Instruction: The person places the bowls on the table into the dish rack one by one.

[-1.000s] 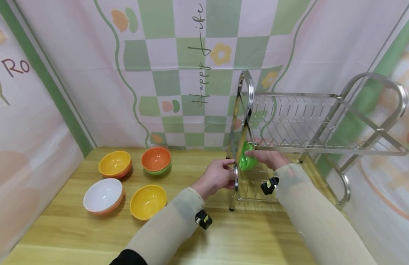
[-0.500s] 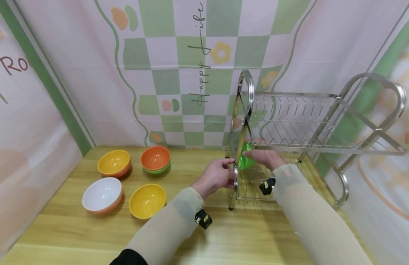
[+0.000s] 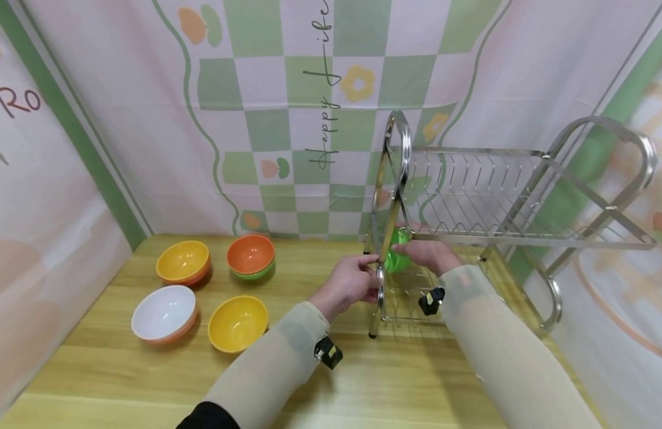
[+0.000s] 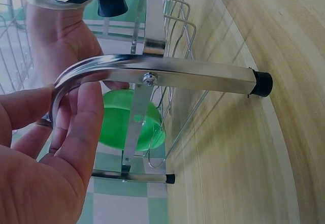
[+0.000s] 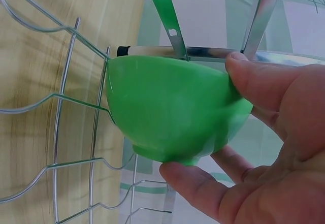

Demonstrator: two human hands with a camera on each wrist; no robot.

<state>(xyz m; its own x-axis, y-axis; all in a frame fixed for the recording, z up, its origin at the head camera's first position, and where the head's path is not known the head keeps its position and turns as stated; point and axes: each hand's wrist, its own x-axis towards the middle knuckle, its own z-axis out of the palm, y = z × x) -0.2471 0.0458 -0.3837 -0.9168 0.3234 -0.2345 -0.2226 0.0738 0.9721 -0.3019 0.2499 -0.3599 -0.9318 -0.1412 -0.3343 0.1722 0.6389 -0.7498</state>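
In the head view, my left hand (image 3: pixel 348 283) grips the curved left leg of a two-tier metal dish rack (image 3: pixel 381 298). Thumb and fingers wrap its tube in the left wrist view. Inside the lower tier, my right hand (image 3: pixel 429 253) holds a green bowl (image 5: pixel 167 107) at the rack's left end. The right wrist view shows the thumb at the bowl's upper edge and fingers under its base. There the bowl is tilted on its side, close against the wires of the lower shelf (image 5: pixel 58 127). Rack bars partly hide the bowl (image 4: pixel 114 125) in the left wrist view.
Left on the wooden table (image 3: pixel 331 381) stand a yellow bowl over an orange one (image 3: pixel 183 262), an orange bowl over a green one (image 3: pixel 250 255), a white bowl with orange outside (image 3: pixel 164 313) and a yellow bowl (image 3: pixel 238 323). The rack's upper tier (image 3: pixel 470 199) overhangs my right hand.
My right hand has shifted slightly left with the green bowl. The left hand keeps its grip on the same part of the rack.
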